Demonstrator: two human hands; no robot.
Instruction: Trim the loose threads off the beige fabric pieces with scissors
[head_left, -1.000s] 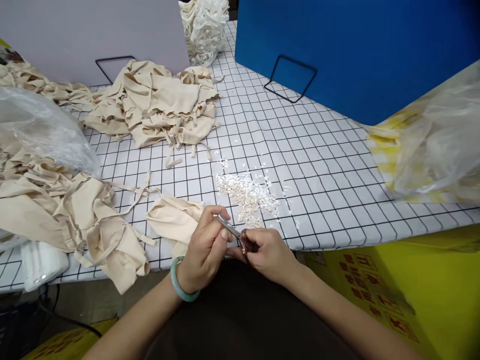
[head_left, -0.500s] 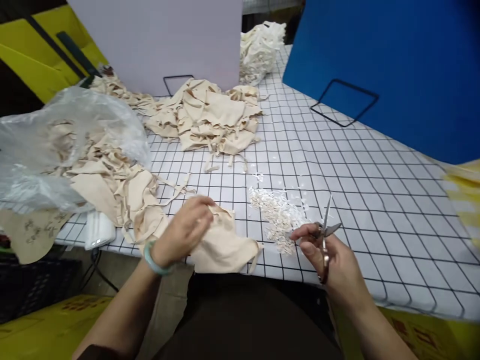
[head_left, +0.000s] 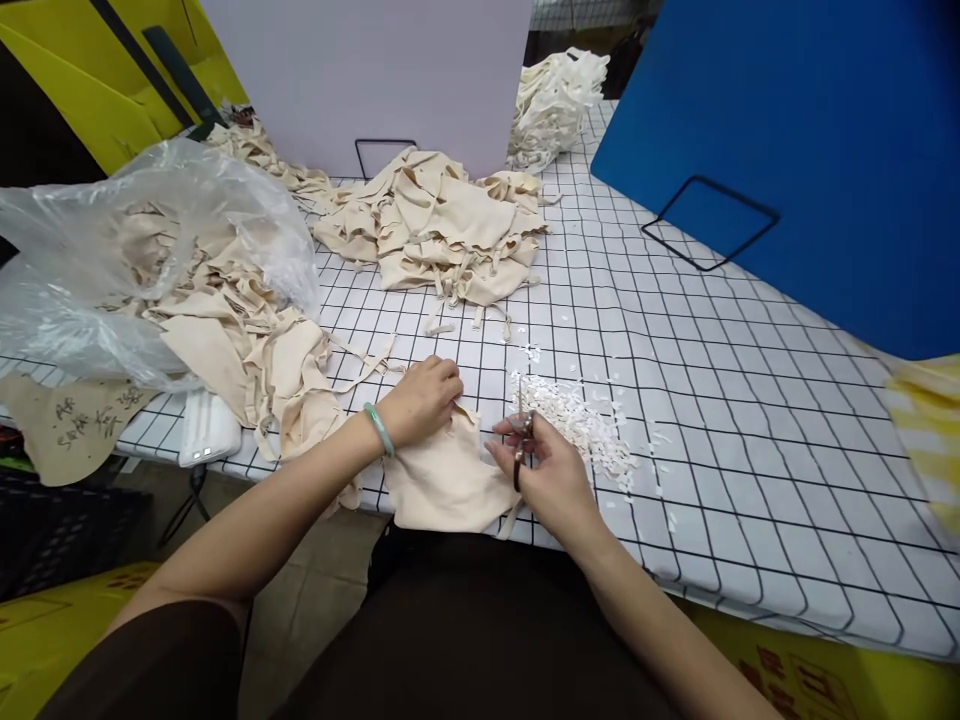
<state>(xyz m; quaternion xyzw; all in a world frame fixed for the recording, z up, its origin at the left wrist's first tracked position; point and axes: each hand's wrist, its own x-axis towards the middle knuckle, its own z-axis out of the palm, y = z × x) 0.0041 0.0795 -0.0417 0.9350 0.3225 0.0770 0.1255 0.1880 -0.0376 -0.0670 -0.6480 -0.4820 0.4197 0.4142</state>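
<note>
A beige fabric piece with a thin strap lies at the table's front edge before me. My left hand, a pale green bangle on its wrist, has its fingers curled together on the upper edge of this piece. Small metal scissors are held in my right hand, just right of the fabric, with the blades pointing away from me. Whether the blades are apart is hard to make out. Beyond the right hand spreads a heap of small white and beige scraps.
A clear plastic bag spilling beige pieces lies left, near a white device and a marked paper pattern. More beige pieces are piled behind. Lilac and blue boards stand at the back.
My right hand has moved left with the scissors, from beyond the scraps to beside the fabric. My left hand has shifted up and right, its fingers now closed at the fabric's upper edge.
</note>
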